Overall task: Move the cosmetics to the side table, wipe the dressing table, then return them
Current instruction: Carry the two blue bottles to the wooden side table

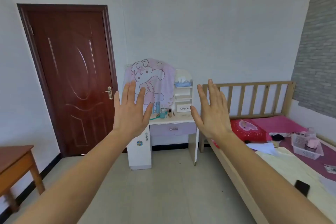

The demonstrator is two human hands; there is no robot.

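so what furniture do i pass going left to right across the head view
wooden side table → dark red door → dressing table → wooden bed

- Soft, even light is filling the room — only faint shadows are showing on the pale wall [218, 23].
- A thin sheen is streaking the dark door [72, 78].
- The wide lens is bowing the door's frame and the bed [283, 165].
- The wooden surface [16, 158] at lower left is smearing with blur — the small bottles [163, 112] are looking soft.

Glossy wooden door [72, 78]; smooth dressing table [172, 121], perhaps laminate; bare wooden bed rail [254, 96].
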